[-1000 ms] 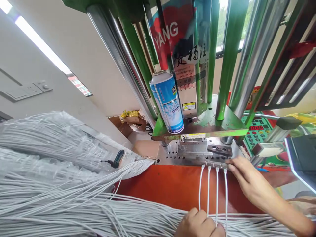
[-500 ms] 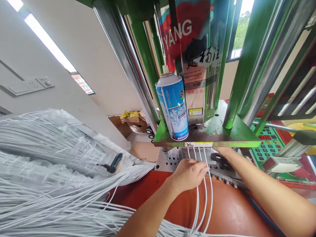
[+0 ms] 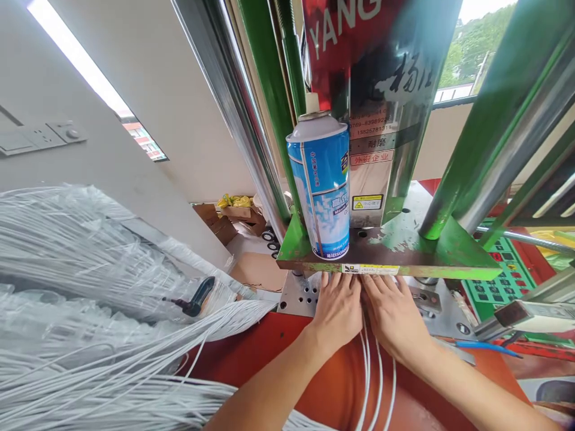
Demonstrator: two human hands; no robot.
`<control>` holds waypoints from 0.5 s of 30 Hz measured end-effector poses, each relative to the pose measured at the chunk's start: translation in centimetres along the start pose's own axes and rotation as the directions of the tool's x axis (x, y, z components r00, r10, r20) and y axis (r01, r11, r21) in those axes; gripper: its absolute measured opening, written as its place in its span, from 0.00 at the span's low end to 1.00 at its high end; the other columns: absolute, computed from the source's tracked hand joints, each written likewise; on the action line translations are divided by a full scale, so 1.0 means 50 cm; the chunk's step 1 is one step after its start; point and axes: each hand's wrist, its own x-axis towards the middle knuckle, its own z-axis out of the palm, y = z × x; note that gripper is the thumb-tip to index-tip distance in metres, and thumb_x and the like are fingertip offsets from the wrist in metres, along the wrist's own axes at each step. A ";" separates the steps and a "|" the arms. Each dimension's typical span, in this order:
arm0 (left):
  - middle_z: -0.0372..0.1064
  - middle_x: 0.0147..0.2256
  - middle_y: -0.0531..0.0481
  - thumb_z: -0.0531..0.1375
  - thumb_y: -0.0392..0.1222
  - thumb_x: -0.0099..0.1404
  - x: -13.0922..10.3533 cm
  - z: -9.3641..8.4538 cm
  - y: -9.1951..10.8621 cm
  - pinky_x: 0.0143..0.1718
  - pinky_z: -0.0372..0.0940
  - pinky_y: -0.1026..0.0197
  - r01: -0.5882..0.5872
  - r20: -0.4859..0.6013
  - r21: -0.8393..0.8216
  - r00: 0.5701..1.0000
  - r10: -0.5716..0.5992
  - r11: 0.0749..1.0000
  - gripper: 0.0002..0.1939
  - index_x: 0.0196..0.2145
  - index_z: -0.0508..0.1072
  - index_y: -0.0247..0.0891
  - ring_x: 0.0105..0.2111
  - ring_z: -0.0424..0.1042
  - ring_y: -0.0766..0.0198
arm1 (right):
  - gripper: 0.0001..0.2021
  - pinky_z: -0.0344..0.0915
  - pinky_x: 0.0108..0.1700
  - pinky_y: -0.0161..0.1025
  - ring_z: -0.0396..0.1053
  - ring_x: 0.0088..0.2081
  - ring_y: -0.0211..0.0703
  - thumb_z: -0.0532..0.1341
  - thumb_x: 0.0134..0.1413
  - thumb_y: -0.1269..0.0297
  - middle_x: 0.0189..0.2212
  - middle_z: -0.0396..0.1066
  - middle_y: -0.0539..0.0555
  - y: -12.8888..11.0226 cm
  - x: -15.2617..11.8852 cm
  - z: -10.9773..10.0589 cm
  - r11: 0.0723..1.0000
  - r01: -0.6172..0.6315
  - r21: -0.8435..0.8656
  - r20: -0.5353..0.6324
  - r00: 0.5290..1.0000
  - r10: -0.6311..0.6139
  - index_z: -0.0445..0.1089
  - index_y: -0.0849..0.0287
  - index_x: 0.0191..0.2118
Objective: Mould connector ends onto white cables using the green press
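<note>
My left hand (image 3: 339, 311) and my right hand (image 3: 395, 317) lie side by side at the metal mould plate (image 3: 299, 299), fingers stretched forward below the green press platen (image 3: 453, 257). Both hands look open and flat, palms down; the platen's edge hides the fingertips. Several white cables (image 3: 380, 383) run out from beneath the hands toward me over the red machine table (image 3: 332, 389). What the fingertips touch cannot be made out. A blue and white spray can (image 3: 321, 191) stands upright on the platen, just above my left hand.
Large bundles of white cable (image 3: 112, 359) fill the left side, partly wrapped in clear plastic. A dark handheld tool (image 3: 197, 297) rests on them. Steel guide columns (image 3: 238, 114) rise around the platen. At the right is a green control panel (image 3: 498, 275); a blue tube (image 3: 487, 347) lies below it.
My right hand has come back from the far right side to lie beside my left. My left hand has moved forward and spread from its grip around the cables. The view has shifted slightly closer.
</note>
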 end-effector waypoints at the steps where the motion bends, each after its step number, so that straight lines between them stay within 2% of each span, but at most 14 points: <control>1: 0.70 0.58 0.37 0.54 0.34 0.69 0.000 0.008 0.000 0.67 0.55 0.39 0.002 -0.006 0.008 1.000 -0.002 1.000 0.24 0.62 0.67 0.33 0.60 0.65 0.46 | 0.22 0.55 0.60 0.62 0.67 0.53 0.62 0.50 0.67 0.70 0.53 0.73 0.64 -0.011 -0.005 0.004 0.998 0.005 -0.066 0.017 1.000 -0.004 0.67 0.59 0.62; 3: 0.71 0.56 0.37 0.54 0.35 0.69 0.002 0.028 -0.006 0.66 0.56 0.40 -0.003 -0.021 0.022 1.000 0.003 1.000 0.22 0.59 0.69 0.32 0.59 0.67 0.46 | 0.22 0.55 0.59 0.61 0.67 0.52 0.63 0.51 0.66 0.70 0.51 0.74 0.65 -0.021 -0.002 0.014 0.989 0.000 -0.145 0.030 1.000 0.005 0.67 0.60 0.63; 6: 0.74 0.51 0.38 0.55 0.36 0.69 0.009 0.054 -0.017 0.62 0.61 0.42 -0.011 -0.038 0.043 0.999 0.013 0.999 0.17 0.54 0.72 0.32 0.54 0.70 0.46 | 0.21 0.57 0.57 0.60 0.68 0.48 0.63 0.53 0.64 0.69 0.46 0.76 0.66 -0.020 0.016 0.030 0.989 -0.030 -0.145 0.020 0.999 0.033 0.69 0.62 0.60; 9: 0.74 0.50 0.37 0.55 0.35 0.68 0.024 0.058 -0.023 0.62 0.61 0.42 -0.010 -0.046 0.019 0.999 0.011 1.000 0.16 0.52 0.73 0.31 0.54 0.71 0.46 | 0.19 0.58 0.57 0.59 0.68 0.50 0.63 0.52 0.65 0.69 0.48 0.75 0.67 -0.016 0.035 0.033 0.989 -0.044 -0.141 -0.001 0.999 0.044 0.69 0.63 0.58; 12: 0.73 0.54 0.38 0.54 0.32 0.68 0.030 0.022 -0.025 0.63 0.61 0.44 -0.032 -0.049 -0.032 0.998 0.030 0.999 0.20 0.56 0.72 0.32 0.57 0.70 0.49 | 0.18 0.59 0.60 0.58 0.69 0.53 0.60 0.49 0.69 0.68 0.51 0.75 0.65 -0.006 0.038 0.015 0.993 -0.020 -0.115 -0.015 1.000 0.019 0.68 0.64 0.58; 15: 0.70 0.59 0.41 0.50 0.29 0.70 -0.011 -0.045 -0.029 0.64 0.63 0.47 -0.021 -0.045 -0.156 0.999 0.014 0.987 0.26 0.63 0.68 0.36 0.60 0.68 0.54 | 0.22 0.58 0.64 0.60 0.65 0.62 0.58 0.46 0.73 0.62 0.60 0.71 0.64 0.011 -0.019 -0.025 0.996 0.022 -0.083 -0.029 0.999 -0.024 0.61 0.63 0.65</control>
